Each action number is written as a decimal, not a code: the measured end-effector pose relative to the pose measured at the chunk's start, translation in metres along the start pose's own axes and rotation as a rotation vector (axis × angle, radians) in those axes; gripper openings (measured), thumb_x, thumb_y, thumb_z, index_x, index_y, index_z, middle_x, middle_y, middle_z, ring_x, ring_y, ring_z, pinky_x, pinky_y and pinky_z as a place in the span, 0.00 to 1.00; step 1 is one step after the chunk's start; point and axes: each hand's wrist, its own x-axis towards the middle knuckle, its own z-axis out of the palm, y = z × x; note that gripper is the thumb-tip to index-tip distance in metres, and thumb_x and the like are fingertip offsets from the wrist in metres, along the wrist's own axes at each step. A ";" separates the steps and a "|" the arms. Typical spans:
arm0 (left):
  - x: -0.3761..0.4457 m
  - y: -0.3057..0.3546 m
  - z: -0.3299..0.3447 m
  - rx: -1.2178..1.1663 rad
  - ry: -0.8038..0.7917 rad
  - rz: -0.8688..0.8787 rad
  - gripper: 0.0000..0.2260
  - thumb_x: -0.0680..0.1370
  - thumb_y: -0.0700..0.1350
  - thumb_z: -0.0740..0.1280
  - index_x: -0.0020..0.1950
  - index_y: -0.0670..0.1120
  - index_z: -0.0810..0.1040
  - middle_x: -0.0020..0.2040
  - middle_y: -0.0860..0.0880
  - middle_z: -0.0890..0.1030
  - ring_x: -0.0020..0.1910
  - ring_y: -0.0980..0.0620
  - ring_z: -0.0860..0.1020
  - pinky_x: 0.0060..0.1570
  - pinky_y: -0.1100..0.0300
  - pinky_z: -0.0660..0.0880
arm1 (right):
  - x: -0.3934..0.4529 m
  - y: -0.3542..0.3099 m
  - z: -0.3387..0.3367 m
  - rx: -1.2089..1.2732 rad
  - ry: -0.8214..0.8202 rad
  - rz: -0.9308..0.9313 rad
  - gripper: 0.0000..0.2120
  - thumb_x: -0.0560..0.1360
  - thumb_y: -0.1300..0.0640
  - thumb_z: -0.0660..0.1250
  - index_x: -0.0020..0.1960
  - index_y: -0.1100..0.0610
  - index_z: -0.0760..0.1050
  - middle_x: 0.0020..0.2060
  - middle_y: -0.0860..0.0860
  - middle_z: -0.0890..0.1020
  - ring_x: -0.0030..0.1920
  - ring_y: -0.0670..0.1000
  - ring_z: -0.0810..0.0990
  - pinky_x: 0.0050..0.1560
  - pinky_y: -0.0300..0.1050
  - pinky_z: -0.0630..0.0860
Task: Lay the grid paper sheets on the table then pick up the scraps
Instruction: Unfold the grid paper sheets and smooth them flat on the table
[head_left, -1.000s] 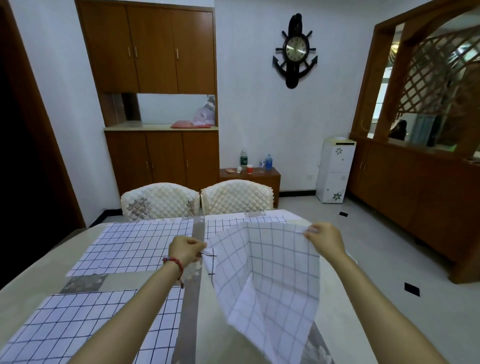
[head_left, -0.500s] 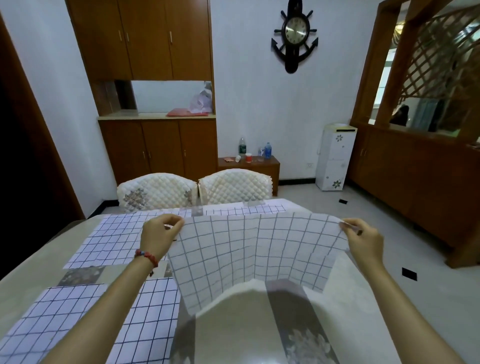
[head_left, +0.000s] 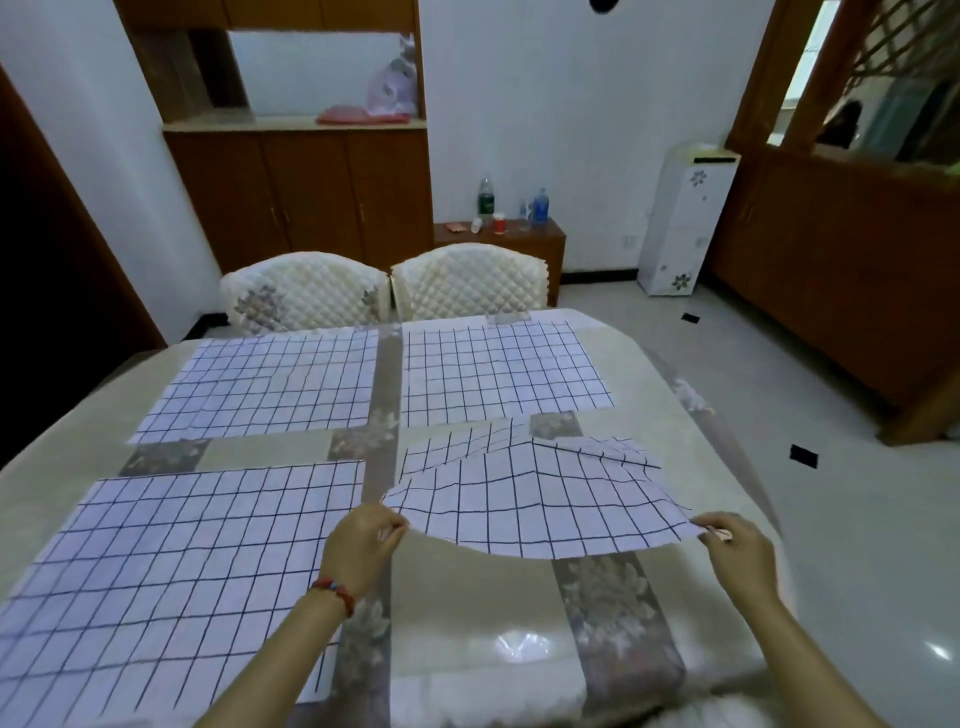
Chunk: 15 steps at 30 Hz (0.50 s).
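- Now the fourth grid paper sheet (head_left: 540, 499), which hung upright in the air between the hands a moment ago, is down over the near right quarter of the bench (head_left: 737, 519); its far edge touches the surface while the near edge sags just above it.
- The left hand (head_left: 361, 545) pinches the sheet's near left corner, fingers curled round it; the right hand (head_left: 737, 553) pinches the near right corner the same way.
- A ridge creases the sheet's far half, so it likely needs smoothing once released.
- Three other sheets lie flat: near left (head_left: 171, 566), far left (head_left: 270, 384), far right (head_left: 498, 369).
- Laying looks nearly done; I see no scraps anywhere on the bench.
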 end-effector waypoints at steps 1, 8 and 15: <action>-0.005 0.000 0.006 0.025 -0.045 -0.004 0.09 0.60 0.35 0.78 0.32 0.47 0.82 0.31 0.52 0.82 0.30 0.54 0.79 0.29 0.71 0.71 | -0.001 0.006 0.002 -0.021 -0.020 0.020 0.12 0.69 0.72 0.65 0.40 0.56 0.79 0.42 0.54 0.80 0.51 0.59 0.77 0.49 0.44 0.69; -0.041 -0.001 0.045 -0.014 -0.260 -0.186 0.06 0.75 0.43 0.67 0.46 0.44 0.83 0.45 0.49 0.82 0.49 0.51 0.79 0.48 0.67 0.69 | -0.002 0.034 0.009 -0.124 -0.137 0.091 0.15 0.70 0.71 0.65 0.37 0.51 0.77 0.45 0.56 0.81 0.52 0.59 0.78 0.50 0.48 0.71; -0.025 -0.001 0.054 -0.030 -0.182 -0.418 0.10 0.75 0.48 0.66 0.51 0.44 0.81 0.52 0.45 0.81 0.53 0.48 0.77 0.56 0.56 0.74 | 0.013 0.034 0.015 -0.172 -0.177 0.142 0.14 0.70 0.69 0.61 0.45 0.53 0.79 0.56 0.60 0.79 0.56 0.61 0.76 0.56 0.51 0.71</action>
